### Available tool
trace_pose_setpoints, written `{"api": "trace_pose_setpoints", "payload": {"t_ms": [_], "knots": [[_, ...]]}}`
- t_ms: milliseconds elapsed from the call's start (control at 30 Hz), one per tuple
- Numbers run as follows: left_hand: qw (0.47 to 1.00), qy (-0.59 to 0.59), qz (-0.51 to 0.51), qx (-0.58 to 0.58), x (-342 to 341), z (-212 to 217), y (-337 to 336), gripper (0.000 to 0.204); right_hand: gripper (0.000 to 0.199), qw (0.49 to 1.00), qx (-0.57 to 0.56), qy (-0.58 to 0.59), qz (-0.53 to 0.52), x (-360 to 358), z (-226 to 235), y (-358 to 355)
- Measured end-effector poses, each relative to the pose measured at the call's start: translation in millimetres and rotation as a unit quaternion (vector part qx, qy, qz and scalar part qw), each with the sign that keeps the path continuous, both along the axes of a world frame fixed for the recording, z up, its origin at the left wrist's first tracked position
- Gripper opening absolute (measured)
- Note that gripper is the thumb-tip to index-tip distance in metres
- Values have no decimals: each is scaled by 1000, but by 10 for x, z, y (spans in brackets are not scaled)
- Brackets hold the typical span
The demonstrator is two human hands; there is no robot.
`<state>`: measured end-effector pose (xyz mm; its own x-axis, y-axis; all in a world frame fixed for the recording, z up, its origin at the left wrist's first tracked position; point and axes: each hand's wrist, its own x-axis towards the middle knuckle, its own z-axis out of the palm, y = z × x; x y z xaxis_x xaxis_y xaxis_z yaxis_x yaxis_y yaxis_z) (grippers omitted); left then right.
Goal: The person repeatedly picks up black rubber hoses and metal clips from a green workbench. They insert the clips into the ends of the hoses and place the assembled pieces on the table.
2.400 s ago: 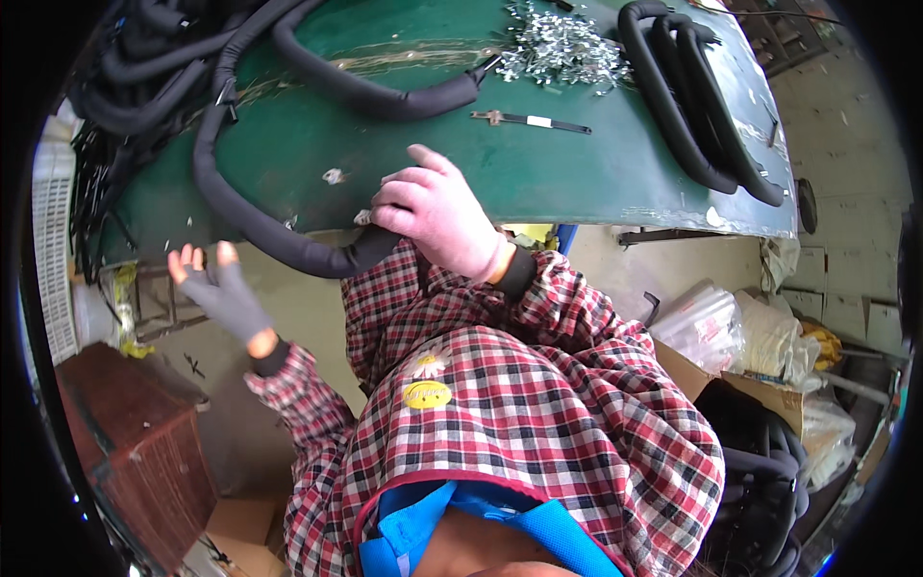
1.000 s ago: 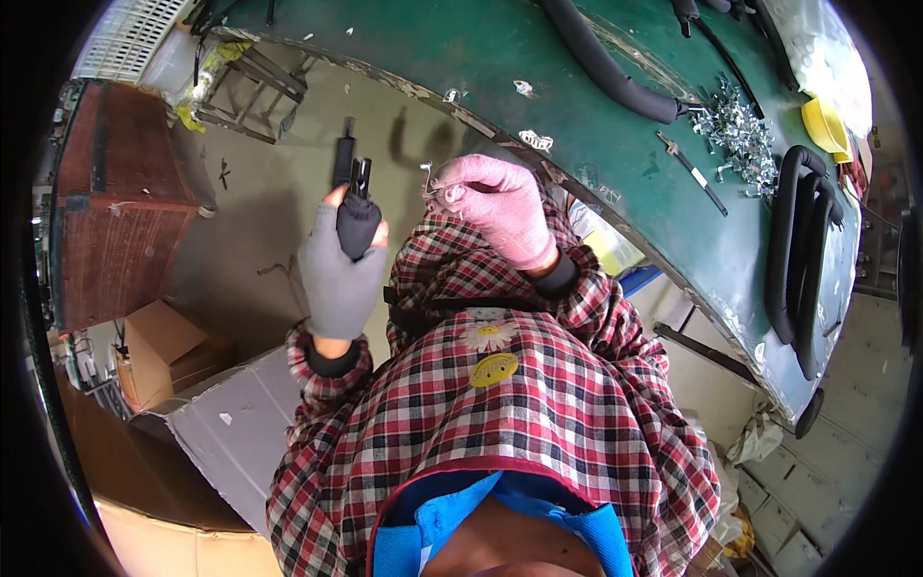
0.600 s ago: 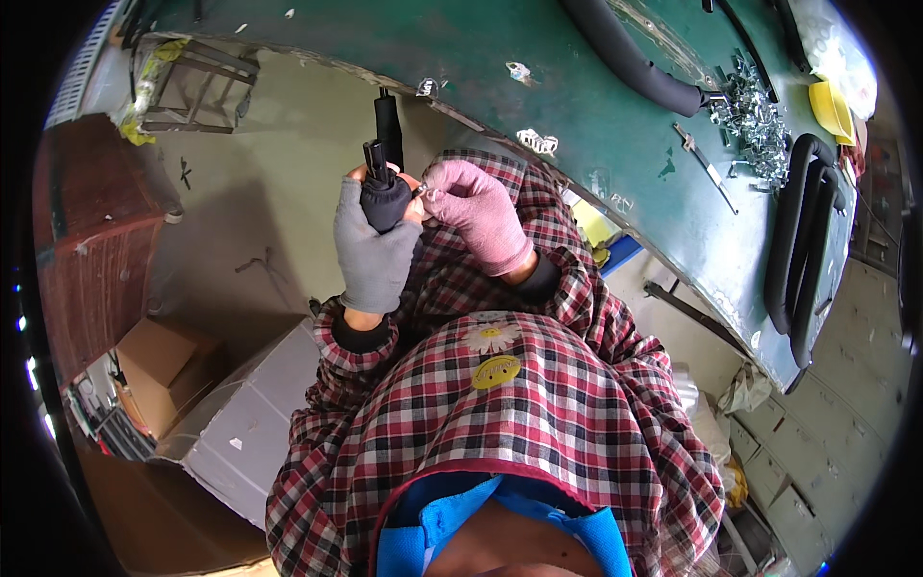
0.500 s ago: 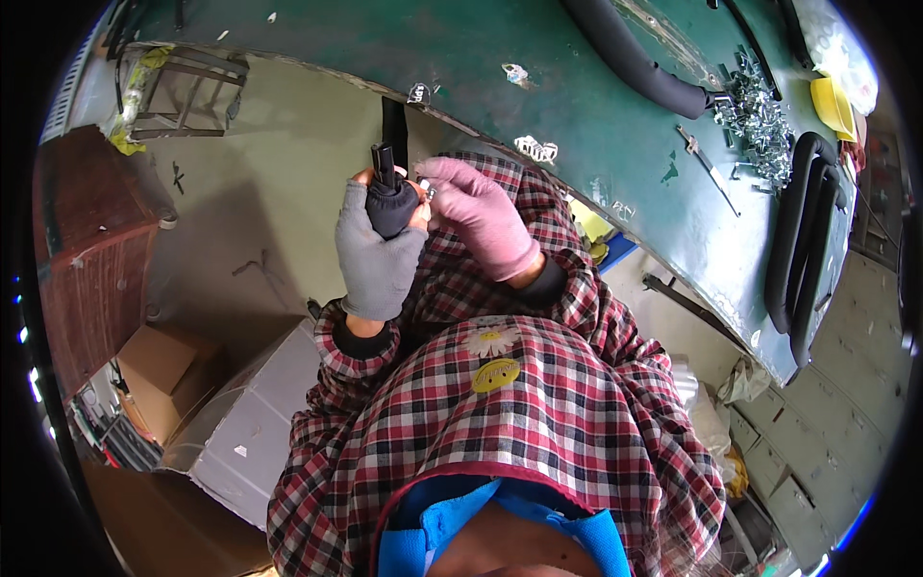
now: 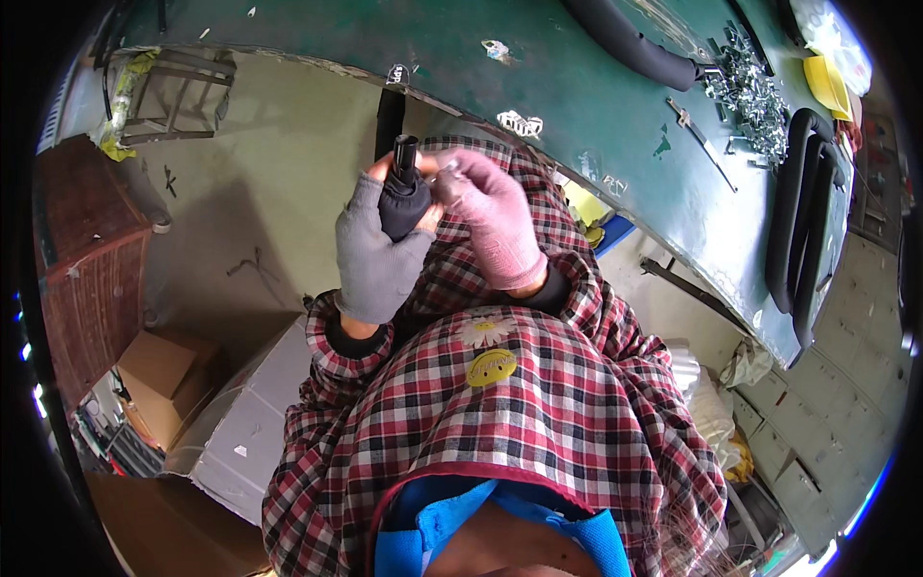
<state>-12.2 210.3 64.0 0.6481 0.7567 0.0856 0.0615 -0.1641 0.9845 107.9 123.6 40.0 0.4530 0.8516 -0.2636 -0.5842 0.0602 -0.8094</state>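
Observation:
My left hand (image 5: 373, 258), in a grey fingerless glove, is closed around a black tube (image 5: 405, 156) above my lap. The tube's open end points up and away from me, and dark padding (image 5: 402, 210) bunches around it below that end. My right hand (image 5: 495, 216), in a pink glove, is beside the tube on its right. Its thumb and fingers are drawn together in a pinch next to the padding. A small pale, shiny bit shows at those fingertips, too small and blurred to name.
The green table (image 5: 577, 106) spans the far side and right. On it lie a padded black bar (image 5: 635, 48), a heap of metal clips (image 5: 755, 101), a knife-like tool (image 5: 702, 144) and black padded loops (image 5: 806, 221). Cardboard boxes (image 5: 245, 413) and a brown cabinet (image 5: 91, 240) stand left.
The tube's open end has turned, so its round mouth shows more. My right hand's fingers have curled in closer beside the padding. The table has shifted slightly left and up in view.

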Motion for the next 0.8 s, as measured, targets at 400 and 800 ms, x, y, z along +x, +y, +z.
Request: {"api": "trace_pose_setpoints", "payload": {"t_ms": [400,800], "knots": [[979,93,-51,175,46,-13,-45,30,33,989,92,110,35,429,345,-20],[965,113,-61,230,236,88,-139,34,34,963,165,214,-19,383,232,-104]]}}
